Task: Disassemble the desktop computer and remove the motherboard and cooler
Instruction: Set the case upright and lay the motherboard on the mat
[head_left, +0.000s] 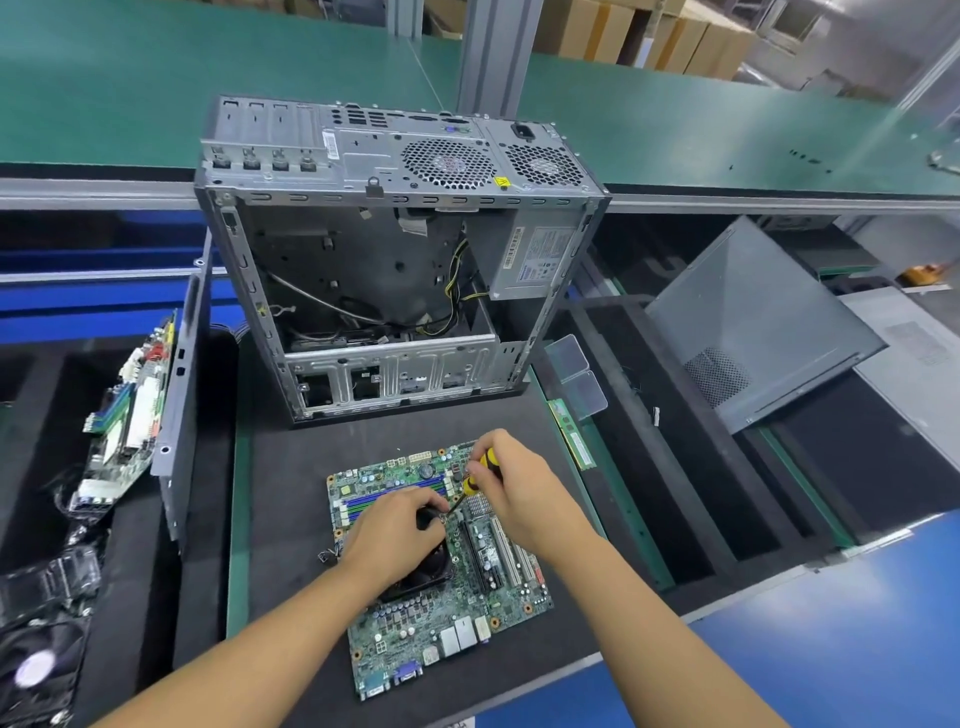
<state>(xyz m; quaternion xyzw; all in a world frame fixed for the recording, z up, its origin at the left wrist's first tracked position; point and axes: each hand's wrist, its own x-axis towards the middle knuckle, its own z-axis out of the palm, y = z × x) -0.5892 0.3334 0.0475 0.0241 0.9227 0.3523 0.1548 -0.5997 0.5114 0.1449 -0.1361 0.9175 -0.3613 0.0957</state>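
Note:
A green motherboard (457, 618) lies flat on the black mat in front of the open grey computer case (384, 260). The black cooler (421, 571) sits on the board's middle, mostly hidden under my left hand (392, 535), which rests on top of it with fingers curled over its far edge. My right hand (511, 486) grips a yellow and black screwdriver (475, 480). Its tip points down-left at the cooler's far right corner, close to my left fingertips.
The case's side panel (753, 322) leans at the right. Another motherboard (124, 421) and fan parts (41, 660) lie in the left tray. A RAM stick (571, 434) and clear plastic boxes (579, 376) sit right of the mat.

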